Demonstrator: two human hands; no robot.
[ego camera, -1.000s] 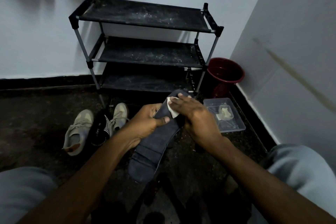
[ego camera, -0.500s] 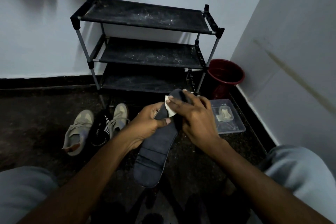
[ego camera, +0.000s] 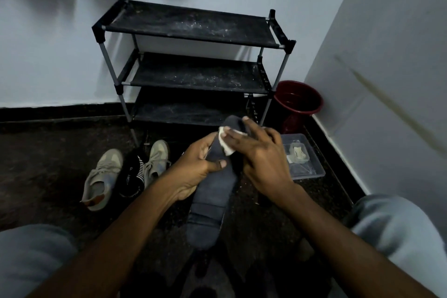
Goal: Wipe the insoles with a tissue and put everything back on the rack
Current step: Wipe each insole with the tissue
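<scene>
One dark insole [ego camera: 214, 203] is gripped mid-length by the left hand [ego camera: 196, 167], above the floor before the rack [ego camera: 191, 65]. A white tissue [ego camera: 225, 144] is pressed onto its far end under the right hand's [ego camera: 261, 159] flattened fingers. Two shoes [ego camera: 104, 176] are seen left.

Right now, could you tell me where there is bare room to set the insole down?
All three shelves of the rack look bare. The floor left of the shoes is open too. It is crowded between the clear tray and the red bucket, and around the right hand, which presses the tissue to the insole held in the left hand.
</scene>
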